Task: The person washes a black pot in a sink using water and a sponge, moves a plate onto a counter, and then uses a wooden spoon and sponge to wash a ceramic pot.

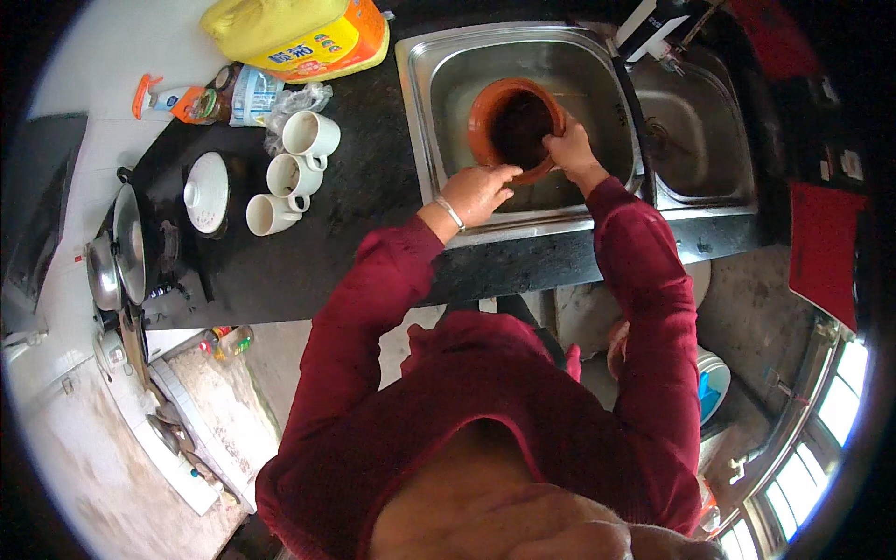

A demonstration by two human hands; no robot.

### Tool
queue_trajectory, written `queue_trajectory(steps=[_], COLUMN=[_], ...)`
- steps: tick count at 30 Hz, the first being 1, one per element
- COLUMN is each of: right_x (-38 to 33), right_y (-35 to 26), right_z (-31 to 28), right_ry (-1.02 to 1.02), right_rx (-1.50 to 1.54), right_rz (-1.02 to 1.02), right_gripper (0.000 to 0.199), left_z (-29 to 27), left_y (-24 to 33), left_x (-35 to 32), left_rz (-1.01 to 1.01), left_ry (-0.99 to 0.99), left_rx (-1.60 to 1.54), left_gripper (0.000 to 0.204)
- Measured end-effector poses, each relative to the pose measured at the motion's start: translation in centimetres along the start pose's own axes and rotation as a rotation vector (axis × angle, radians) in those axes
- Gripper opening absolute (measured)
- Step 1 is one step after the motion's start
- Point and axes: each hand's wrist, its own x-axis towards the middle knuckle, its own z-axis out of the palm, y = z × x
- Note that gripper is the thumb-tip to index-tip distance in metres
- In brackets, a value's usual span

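An orange-brown clay pot [485, 112] with a dark inside is tilted, its mouth turned up toward me, over the larger basin of the steel sink [446, 103]. My right hand [573, 155] grips the pot's right rim, thumb over the edge and the other fingers hidden behind the wall. At the near left of the rim, my left hand [474, 194] holds the pot with fingers reaching along its edge; part of those fingers is out of sight. Whether the pot's base rests on the basin floor cannot be seen.
Left of the sink, three white mugs [297, 173] and a white lid [206, 193] sit on the black counter [369, 201]. A big yellow jug [299, 37], a spray bottle [173, 101] and jars stand behind. The faucet [665, 58] rises near the smaller right basin [700, 131].
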Motion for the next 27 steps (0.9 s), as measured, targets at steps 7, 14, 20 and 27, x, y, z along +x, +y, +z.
queue_trajectory(steps=[7,14,20,27], right_x=[1.3,1.8,-1.4,-3.9], right_y=[0.2,1.3,-2.6,-9.4], right_z=[2.6,2.7,-0.6,-3.1], right_ry=[0.032,-0.021,0.087,0.120], right_rx=[-0.743,-0.424,0.011,-0.266], right_rz=[-0.210,-0.111,-0.270,-0.651], right_gripper=[0.073,0.069,0.067,0.073], left_z=[0.8,5.1,7.0,4.2], left_y=[-2.0,-5.7,-7.7,-7.8], left_x=[-0.9,2.7,6.1,9.4], left_rz=[-0.622,-0.911,-0.609,-0.429], left_ry=[0.241,0.547,0.457,0.269], left_rx=[-1.374,-1.588,-1.966,-1.811], left_gripper=[0.049,0.055,0.051,0.050])
